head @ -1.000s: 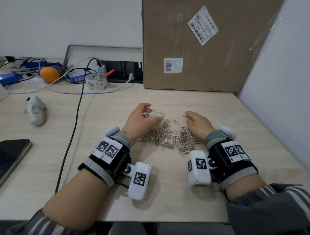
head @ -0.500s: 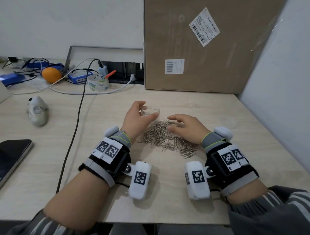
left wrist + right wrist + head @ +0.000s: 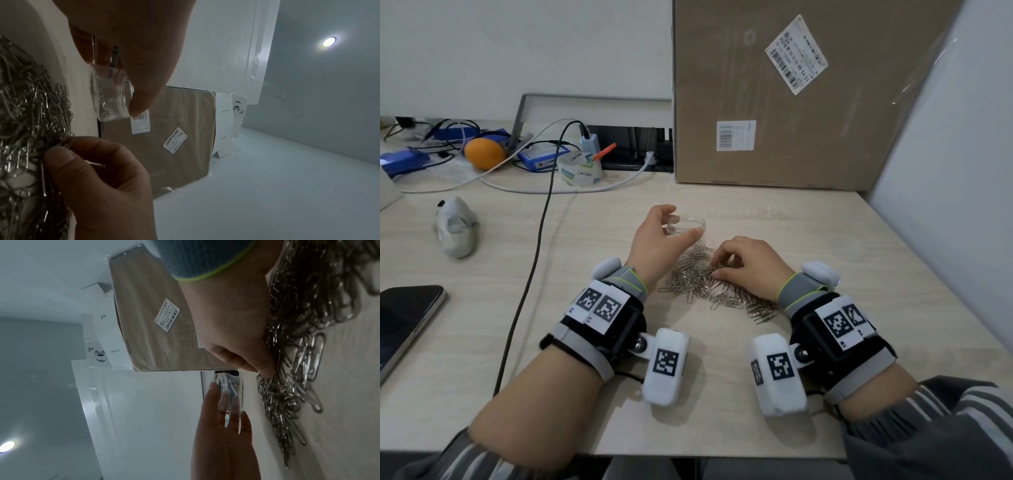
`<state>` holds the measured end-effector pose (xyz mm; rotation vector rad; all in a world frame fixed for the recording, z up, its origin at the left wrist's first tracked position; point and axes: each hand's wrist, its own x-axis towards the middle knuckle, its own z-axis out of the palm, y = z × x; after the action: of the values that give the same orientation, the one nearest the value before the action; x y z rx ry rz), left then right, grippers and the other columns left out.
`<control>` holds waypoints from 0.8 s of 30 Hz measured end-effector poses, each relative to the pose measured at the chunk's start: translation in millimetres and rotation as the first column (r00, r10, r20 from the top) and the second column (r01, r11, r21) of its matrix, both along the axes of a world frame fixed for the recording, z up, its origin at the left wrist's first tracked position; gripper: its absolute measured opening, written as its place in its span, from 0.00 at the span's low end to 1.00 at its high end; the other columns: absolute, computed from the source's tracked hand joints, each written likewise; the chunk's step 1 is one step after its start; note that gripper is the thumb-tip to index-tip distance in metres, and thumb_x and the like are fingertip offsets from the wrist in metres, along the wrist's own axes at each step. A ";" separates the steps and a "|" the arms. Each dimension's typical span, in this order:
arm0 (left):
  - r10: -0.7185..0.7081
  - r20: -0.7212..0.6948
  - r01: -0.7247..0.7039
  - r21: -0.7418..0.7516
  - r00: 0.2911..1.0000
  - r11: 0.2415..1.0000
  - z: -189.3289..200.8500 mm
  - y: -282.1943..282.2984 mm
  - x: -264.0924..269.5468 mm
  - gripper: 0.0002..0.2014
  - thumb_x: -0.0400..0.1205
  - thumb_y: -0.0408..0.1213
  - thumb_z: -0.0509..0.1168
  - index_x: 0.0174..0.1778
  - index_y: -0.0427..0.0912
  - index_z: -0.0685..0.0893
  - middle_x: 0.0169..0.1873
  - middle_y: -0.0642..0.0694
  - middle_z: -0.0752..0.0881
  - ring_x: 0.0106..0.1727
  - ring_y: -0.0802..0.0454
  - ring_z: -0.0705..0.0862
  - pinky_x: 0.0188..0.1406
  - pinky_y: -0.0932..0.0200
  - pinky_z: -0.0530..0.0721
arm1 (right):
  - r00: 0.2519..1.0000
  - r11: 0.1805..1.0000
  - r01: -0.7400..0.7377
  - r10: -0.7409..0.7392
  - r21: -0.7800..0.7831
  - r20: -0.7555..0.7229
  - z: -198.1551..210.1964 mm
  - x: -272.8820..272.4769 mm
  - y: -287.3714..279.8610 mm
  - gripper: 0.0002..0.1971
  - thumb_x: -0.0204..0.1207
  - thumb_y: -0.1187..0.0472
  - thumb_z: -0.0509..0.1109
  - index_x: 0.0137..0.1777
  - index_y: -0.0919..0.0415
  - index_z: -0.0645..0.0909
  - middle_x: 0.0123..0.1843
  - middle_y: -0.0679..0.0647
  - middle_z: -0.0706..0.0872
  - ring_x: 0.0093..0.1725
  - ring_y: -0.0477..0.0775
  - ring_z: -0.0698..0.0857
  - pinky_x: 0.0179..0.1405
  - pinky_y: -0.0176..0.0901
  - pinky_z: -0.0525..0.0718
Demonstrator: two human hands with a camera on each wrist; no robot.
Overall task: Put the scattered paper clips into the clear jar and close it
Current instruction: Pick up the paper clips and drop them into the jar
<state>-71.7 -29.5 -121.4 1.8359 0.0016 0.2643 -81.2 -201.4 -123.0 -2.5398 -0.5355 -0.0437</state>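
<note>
A small clear jar (image 3: 691, 226) stands open on the desk, and my left hand (image 3: 677, 219) grips it by the rim with thumb and fingers. A few clips lie inside the jar (image 3: 111, 95). Just in front of it lies a heap of silver paper clips (image 3: 695, 281). My right hand (image 3: 719, 269) rests on the heap, fingers curled, pinching some clips (image 3: 59, 142) between thumb and forefinger. In the right wrist view the jar (image 3: 230, 391) sits beyond the clips (image 3: 298, 369). No lid is visible.
A large cardboard box (image 3: 774, 102) stands behind the jar, and a white panel (image 3: 945, 171) closes off the right side. A black cable (image 3: 534, 257), a phone (image 3: 404, 318), a grey mouse (image 3: 455, 228), a tape roll (image 3: 580, 168) and an orange (image 3: 484, 154) lie to the left.
My right hand has slid left from the heap's far right into its middle and curled its fingers on clips, pushing the heap together. The left hand has stayed on the jar.
</note>
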 end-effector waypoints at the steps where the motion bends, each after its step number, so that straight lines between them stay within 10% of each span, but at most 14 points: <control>1: -0.002 -0.001 0.002 0.000 1.000 1.000 -0.3 0.1 0.1 0.29 0.73 0.42 0.75 0.69 0.44 0.73 0.62 0.47 0.80 0.55 0.52 0.82 0.59 0.56 0.82 | 1.000 1.000 0.007 -0.007 0.009 0.009 0.0 0.0 -0.3 0.07 0.69 0.58 0.76 0.46 0.56 0.85 0.42 0.47 0.80 0.40 0.47 0.77 0.44 0.38 0.72; 17: -0.028 -0.002 0.028 0.006 1.000 1.000 -1.2 0.6 -0.1 0.29 0.74 0.41 0.75 0.70 0.43 0.74 0.62 0.47 0.80 0.52 0.54 0.81 0.47 0.67 0.78 | 0.971 0.969 0.214 -0.225 0.123 0.085 6.6 0.5 -5.8 0.07 0.69 0.66 0.75 0.47 0.60 0.89 0.44 0.57 0.91 0.46 0.53 0.87 0.53 0.45 0.83; 24: -0.125 -0.053 0.128 0.047 0.991 0.991 -0.5 -0.3 -3.3 0.29 0.74 0.42 0.75 0.70 0.44 0.74 0.61 0.48 0.80 0.54 0.51 0.83 0.52 0.58 0.85 | 0.905 0.828 0.311 -0.407 0.466 0.120 11.2 3.0 -13.2 0.04 0.68 0.67 0.75 0.42 0.61 0.89 0.38 0.55 0.90 0.34 0.45 0.84 0.39 0.26 0.80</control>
<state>-75.0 -29.8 -121.9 1.8834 -0.0876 0.1305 -78.3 -214.6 -111.8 -2.1596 -0.0895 -0.5270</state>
